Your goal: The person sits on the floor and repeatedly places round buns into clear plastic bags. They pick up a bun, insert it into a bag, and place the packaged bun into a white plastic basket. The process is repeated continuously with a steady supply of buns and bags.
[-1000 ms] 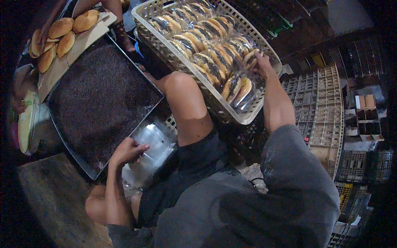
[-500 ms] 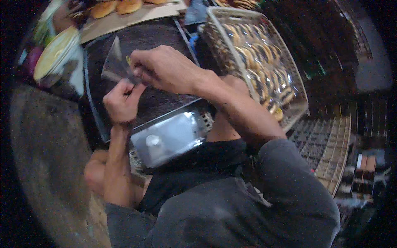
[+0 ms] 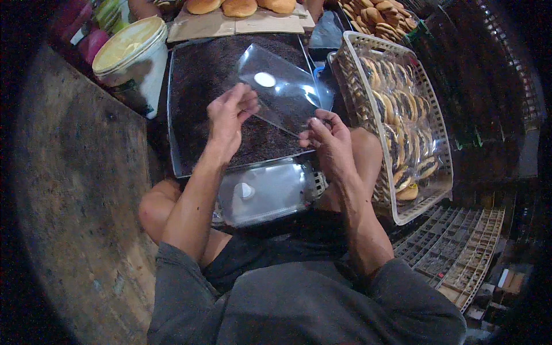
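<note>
Both hands hold a clear plastic bag [image 3: 282, 92] over a dark tray [image 3: 195, 98]. The left hand [image 3: 229, 115] and right hand [image 3: 328, 138] each have fingers pinching its near edge. The bag's long axis runs from far left to near right.

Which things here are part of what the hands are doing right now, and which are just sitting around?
In use:
- clear plastic bag, held by left hand and right hand
- stack of bags on the lap
- tray of dark sprinkles
- basket of bagged buns

Lying about:
- white bucket
- plain buns
- empty crates
</note>
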`<state>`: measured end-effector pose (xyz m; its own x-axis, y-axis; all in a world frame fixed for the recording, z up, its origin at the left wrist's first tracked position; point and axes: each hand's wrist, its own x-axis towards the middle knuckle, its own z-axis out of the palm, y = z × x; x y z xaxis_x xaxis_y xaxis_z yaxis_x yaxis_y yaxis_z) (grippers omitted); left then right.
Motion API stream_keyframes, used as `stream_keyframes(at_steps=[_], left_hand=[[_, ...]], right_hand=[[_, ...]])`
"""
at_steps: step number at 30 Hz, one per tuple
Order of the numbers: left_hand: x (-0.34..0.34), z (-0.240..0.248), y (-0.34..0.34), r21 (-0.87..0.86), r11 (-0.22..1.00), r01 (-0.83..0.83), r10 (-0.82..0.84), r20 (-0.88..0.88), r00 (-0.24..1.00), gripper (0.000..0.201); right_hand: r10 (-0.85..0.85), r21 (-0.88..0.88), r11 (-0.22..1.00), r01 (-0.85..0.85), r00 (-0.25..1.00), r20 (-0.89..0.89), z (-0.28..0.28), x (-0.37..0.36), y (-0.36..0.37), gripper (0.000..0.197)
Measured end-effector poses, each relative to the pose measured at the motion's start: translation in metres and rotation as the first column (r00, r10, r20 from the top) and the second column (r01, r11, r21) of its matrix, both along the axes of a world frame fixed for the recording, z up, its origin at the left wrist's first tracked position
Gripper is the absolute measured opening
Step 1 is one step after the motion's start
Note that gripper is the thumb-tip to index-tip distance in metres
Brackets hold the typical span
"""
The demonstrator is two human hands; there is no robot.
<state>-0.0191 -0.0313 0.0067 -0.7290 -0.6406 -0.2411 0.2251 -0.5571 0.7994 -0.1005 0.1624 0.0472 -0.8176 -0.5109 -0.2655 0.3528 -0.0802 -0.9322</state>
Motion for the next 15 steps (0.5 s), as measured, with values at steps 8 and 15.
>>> stream_keyframes(at_steps=[8,15], left_hand=[[0.018,0.019,-0.054,0.029,0.860,-0.509,0.504,0.099,0.858,0.033],[0.056,0.008,-0.103,0.256,0.880,-0.400,0.456,-0.223,0.861,0.019]], right_hand=[[0.240,-0.025,0.956,-0.291,0.832,-0.501,0.051,0.026,-0.046,0.028],[0.848,-0.669,0.125,-0.733,0.429,-0.312,0.140,0.062,-0.012,0.047]])
